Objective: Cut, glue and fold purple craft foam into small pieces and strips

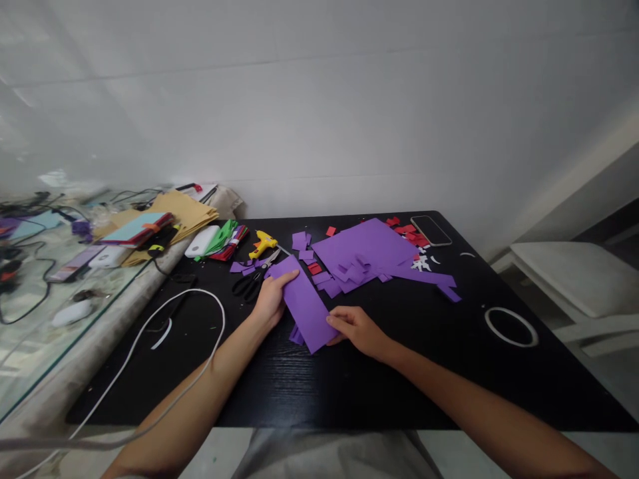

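A rectangular piece of purple paper [309, 306] is held tilted above the black table, between both hands. My left hand [272, 296] grips its left edge near the top, thumb lying on the face. At the lower right edge, my right hand [357, 329] pinches the paper between thumb and fingers. Beneath the paper, a bit of folded purple paper [296, 335] shows. Black-handled scissors [248, 285] lie just left of the paper, partly hidden by it. Behind them is a yellow glue gun [262, 244].
Large purple sheets [367, 243] with cut purple pieces lie behind my hands. Red scraps [412, 234], a phone [430, 230] and a white ring [512, 326] are to the right. A white cable [219, 319] loops over my left forearm. Green strips [224, 238] lie at back left.
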Motion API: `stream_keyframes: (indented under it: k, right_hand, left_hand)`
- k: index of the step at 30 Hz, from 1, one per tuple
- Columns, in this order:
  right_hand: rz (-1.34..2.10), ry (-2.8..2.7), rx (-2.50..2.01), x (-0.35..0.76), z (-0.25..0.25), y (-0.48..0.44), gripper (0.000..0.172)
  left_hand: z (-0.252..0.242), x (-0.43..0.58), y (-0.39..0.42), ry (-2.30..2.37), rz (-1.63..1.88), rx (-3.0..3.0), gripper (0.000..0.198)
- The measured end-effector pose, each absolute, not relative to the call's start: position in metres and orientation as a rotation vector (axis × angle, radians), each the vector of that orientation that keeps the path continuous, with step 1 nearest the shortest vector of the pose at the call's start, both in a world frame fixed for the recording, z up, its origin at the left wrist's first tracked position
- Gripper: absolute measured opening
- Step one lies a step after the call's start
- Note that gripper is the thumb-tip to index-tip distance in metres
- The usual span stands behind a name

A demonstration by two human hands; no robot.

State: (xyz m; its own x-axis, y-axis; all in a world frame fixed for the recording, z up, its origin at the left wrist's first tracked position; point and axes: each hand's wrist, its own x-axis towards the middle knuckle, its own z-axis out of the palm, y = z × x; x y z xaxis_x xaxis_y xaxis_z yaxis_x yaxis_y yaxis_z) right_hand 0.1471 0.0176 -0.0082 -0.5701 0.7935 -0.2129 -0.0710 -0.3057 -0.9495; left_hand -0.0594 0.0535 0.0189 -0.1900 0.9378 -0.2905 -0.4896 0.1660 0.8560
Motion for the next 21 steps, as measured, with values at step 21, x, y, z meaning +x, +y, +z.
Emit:
stream_keyframes:
  k: [21]
  right_hand:
    - [1.392,-1.037,-1.194,0.180,-0.007,0.063,0.032]
  left_hand:
    - [0.016,-0.077,0.061,1.188,1.588,0.865,0.029]
